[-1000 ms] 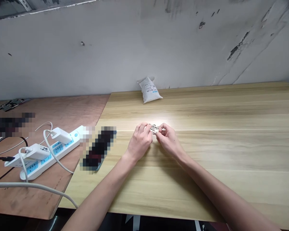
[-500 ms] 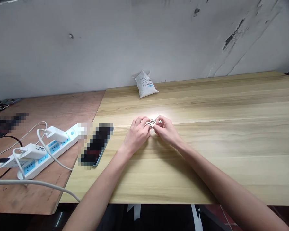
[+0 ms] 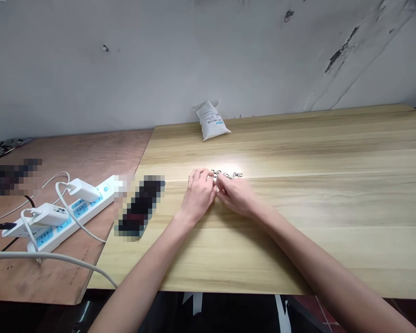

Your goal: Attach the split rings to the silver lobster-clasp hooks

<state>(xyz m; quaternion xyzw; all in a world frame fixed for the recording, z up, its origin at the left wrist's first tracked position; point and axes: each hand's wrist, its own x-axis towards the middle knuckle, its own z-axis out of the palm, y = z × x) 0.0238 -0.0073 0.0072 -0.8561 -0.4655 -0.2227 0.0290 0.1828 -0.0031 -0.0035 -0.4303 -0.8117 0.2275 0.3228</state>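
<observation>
Small metal chain-like pieces [image 3: 236,175] lie on the light wooden table [image 3: 319,185], just beyond my fingertips and partly covered by them. My left hand [image 3: 199,190] rests at their left end, fingers curled and closed around a part too small to make out. From the right, my right hand [image 3: 236,194] meets it, thumb and fingers pinched together at the near edge of the metal pieces. Whatever sits between those fingertips is hidden. Both hands nearly touch each other.
A white labelled packet [image 3: 212,121] sits at the table's back edge by the wall. Left of my hands lies a blurred-out phone [image 3: 140,208]. A white power strip [image 3: 72,215] with chargers and cables occupies the reddish board [image 3: 107,148] on the left.
My right hand has shifted slightly left and nearer to me, closing up against my left hand. More of the metal pieces now show beyond it. The view has moved a little.
</observation>
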